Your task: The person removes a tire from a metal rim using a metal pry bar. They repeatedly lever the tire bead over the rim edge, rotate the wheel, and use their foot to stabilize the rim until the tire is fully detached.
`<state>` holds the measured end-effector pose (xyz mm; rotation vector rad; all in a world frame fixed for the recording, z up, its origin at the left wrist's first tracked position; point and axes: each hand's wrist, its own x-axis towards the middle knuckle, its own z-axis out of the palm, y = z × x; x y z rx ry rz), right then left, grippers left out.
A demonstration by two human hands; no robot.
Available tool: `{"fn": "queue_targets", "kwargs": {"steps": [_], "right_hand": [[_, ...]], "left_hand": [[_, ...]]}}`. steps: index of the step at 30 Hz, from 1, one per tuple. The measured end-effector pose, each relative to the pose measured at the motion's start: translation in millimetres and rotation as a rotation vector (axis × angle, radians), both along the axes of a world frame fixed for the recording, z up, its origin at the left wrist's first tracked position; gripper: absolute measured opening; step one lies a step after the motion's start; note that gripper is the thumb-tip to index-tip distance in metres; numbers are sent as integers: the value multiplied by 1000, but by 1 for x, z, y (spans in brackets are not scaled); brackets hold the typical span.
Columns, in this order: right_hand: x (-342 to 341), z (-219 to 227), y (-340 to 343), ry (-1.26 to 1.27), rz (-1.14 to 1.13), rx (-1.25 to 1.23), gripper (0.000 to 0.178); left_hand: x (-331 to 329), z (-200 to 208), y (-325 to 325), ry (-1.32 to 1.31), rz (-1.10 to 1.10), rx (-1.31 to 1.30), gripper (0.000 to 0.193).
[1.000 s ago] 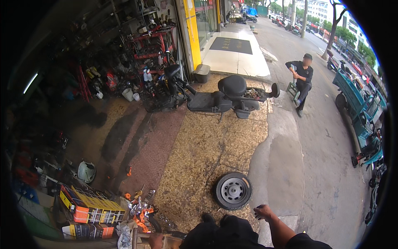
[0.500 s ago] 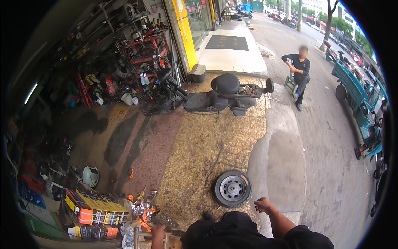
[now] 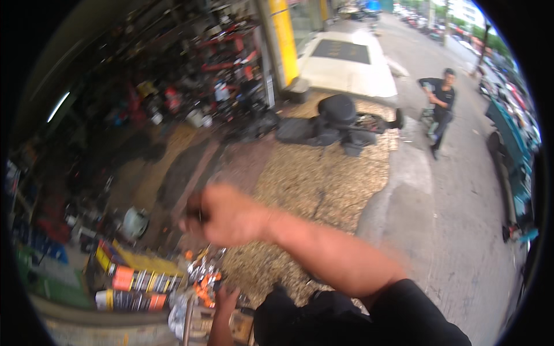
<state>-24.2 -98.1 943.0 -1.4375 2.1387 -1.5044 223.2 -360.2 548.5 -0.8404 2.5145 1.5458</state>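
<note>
My right arm reaches across to the left, and my right hand hovers over the floor, smeared by motion. Its fingers are curled, with a dark patch between them that I cannot make out. Low in the picture, my left hand is beside a wooden stool or frame, its fingers seeming apart and nothing visible in them. Just beyond it lie crumpled silver and orange wrappers or small parts. My right forearm covers the spot where the wheel lay.
Yellow-and-black boxes are stacked at the lower left, near a pale helmet. A partly stripped black scooter stands ahead. A person sits beyond it. A teal cargo tricycle is at the right. Cluttered red shelving lines the shop.
My right hand has swung from beside the wheel far to the left and upward. My left hand has shifted slightly forward. The whole view has moved and blurred, and the wheel is now hidden.
</note>
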Motion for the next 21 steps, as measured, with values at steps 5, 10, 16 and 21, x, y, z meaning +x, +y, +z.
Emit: {"fn": "queue_targets", "kwargs": {"steps": [5,10,16,21], "right_hand": [[21,-211,6,-266,-29,635,33],[51,-349,49,-562,-69,862,43],[74,-346,70,-546,-454,978,42],[116,-374,85,-759,-885,877,44]], "left_hand": [[30,-41,-60,-523,135,201,9],[-31,-39,-95,-597,82,174,9],[-80,-17,-163,-557,48,142,10],[-121,25,-234,-249,94,154,11]]}}
